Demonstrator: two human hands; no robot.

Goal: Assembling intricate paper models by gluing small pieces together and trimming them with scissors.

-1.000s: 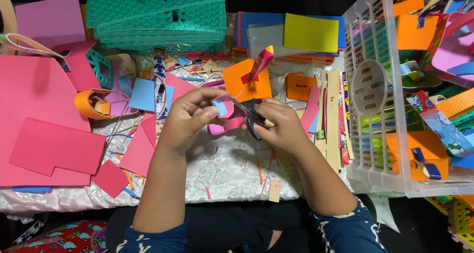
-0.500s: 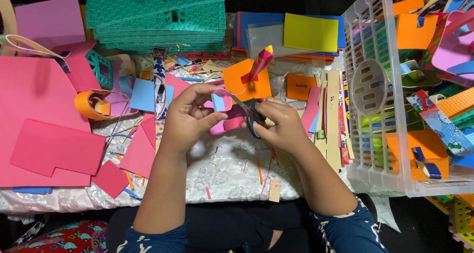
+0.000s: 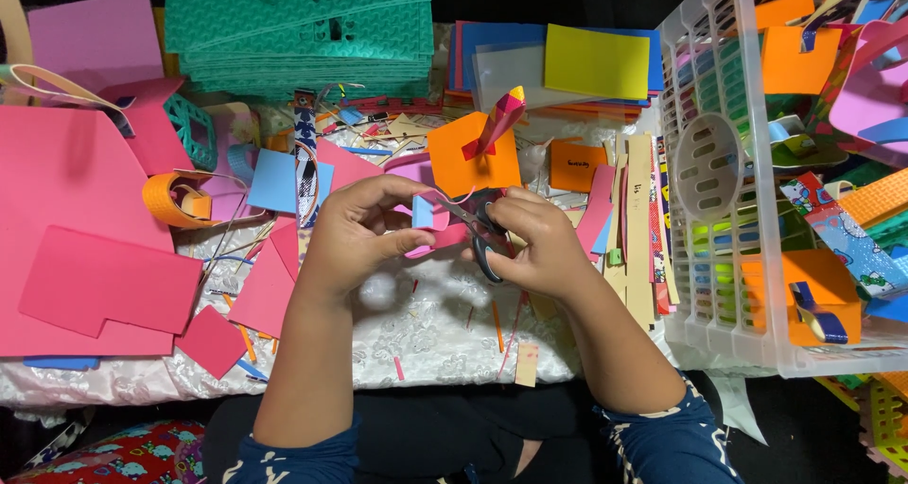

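My left hand [image 3: 352, 233] pinches a small pink foam piece [image 3: 437, 236] with a blue bit [image 3: 422, 211] beside it, held just above the white cloth [image 3: 426, 323]. My right hand [image 3: 534, 243] grips black-handled scissors [image 3: 480, 231], whose blades point left into the pink piece. Both hands meet in the middle of the view. Right behind them stands an orange foam square [image 3: 465, 163] with a red and yellow cone shape [image 3: 501, 115] on it.
Large pink foam sheets [image 3: 76, 219] lie at the left, with an orange tape roll [image 3: 175, 198] nearby. A green foam stack [image 3: 303, 30] and coloured sheets [image 3: 596, 60] sit at the back. A white plastic basket [image 3: 709, 163] full of foam scraps stands at the right.
The hands have barely shifted; the scissors and the pink piece stay together between them, and the left fingers have adjusted their pinch slightly.
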